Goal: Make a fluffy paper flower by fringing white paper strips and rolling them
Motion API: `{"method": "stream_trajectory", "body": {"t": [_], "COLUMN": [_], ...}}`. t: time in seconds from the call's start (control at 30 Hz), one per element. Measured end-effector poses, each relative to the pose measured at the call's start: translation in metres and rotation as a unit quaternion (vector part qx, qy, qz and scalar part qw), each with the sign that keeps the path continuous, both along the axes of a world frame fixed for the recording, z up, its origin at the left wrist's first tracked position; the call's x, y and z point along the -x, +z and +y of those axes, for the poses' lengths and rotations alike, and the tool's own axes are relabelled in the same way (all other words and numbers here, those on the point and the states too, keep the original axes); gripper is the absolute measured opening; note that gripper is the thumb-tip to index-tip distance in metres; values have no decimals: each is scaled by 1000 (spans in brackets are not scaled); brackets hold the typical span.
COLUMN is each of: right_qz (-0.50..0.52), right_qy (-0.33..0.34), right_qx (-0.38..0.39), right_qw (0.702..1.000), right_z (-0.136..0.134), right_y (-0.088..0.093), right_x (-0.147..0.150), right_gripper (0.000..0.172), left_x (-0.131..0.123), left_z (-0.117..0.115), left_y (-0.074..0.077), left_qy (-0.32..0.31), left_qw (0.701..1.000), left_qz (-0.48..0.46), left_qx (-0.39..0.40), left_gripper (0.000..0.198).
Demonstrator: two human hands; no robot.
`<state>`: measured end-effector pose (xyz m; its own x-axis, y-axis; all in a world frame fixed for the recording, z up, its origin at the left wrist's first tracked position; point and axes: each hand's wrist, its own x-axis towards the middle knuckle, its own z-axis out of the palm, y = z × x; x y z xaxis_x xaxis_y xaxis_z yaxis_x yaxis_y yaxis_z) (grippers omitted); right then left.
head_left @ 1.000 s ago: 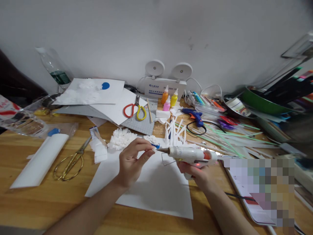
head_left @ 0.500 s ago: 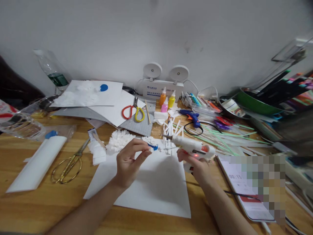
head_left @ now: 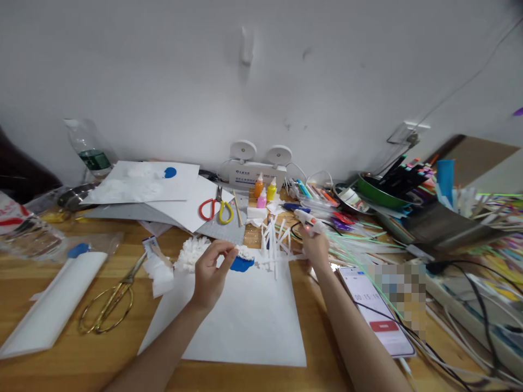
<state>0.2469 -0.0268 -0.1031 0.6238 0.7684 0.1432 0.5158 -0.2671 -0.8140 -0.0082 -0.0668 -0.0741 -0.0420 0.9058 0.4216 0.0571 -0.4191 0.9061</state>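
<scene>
Above a white paper sheet [head_left: 245,321], my left hand [head_left: 212,275] is closed, thumb and forefinger pinching a small white paper piece mostly hidden by the fingertips. Just beyond those fingertips lies a blue paper shape [head_left: 242,264] with crinkled white bits along its far edge. A bundle of white ruffled paper [head_left: 192,253] sits left of it, behind the sheet. My right hand [head_left: 316,250] is wrapped round a white glue gun [head_left: 309,221] with a small red light, farther back on the right. White paper strips [head_left: 274,239] lie between the two hands.
Gold scissors [head_left: 108,305] and a folded white paper [head_left: 55,305] lie left. Behind are red-yellow scissors [head_left: 216,209], paint bottles [head_left: 261,196] and a blue glue gun [head_left: 296,207]. A phone [head_left: 378,316] and cables lie right, near a green bowl [head_left: 379,193].
My right hand has carried the white glue gun away from my left hand, toward the back. My left hand stays pinched near the blue shape, more of which now shows. The view has shifted.
</scene>
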Motion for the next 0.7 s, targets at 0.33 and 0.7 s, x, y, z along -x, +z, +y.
{"method": "stream_trajectory", "body": {"t": [0.33,0.7], "right_qz": [-142,-93], "right_qy": [-56,-86], "right_qx": [142,96], "right_qw": [978,987], "right_z": [23,-30], "right_y": [-2,-2], "right_x": [7,17], "right_gripper": [48,71], "left_x": [3,24], "left_z": [6,26], "left_y": [3,-8], "left_qy": [13,12], "left_qw": [999,958], "left_qz": [13,284], "left_qx": [37,21], "left_gripper": [18,20]}}
